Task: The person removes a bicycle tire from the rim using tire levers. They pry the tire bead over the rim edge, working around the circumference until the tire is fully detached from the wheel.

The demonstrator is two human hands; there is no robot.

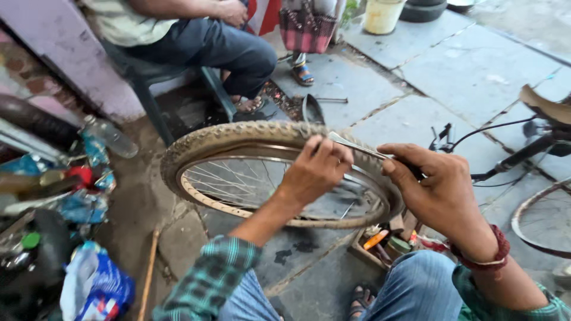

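A bicycle wheel with a dusty tan tyre [226, 135] and a spoked metal rim [238, 209] lies nearly flat in front of my knees. My left hand [315, 169] is closed on the tyre's right side at the rim edge. A flat metal lever [357, 147] slants across the tyre there; its end disappears into my right hand [437, 190], which is closed around it. A red bead bracelet sits on my right wrist.
Another person sits on a plastic chair [148, 89] at the back left. Bottles and bags [77, 196] crowd the left. A wooden tool box [386, 244] lies under the wheel. A bicycle with saddle [544, 106] stands at right, a bucket [382, 15] at the back.
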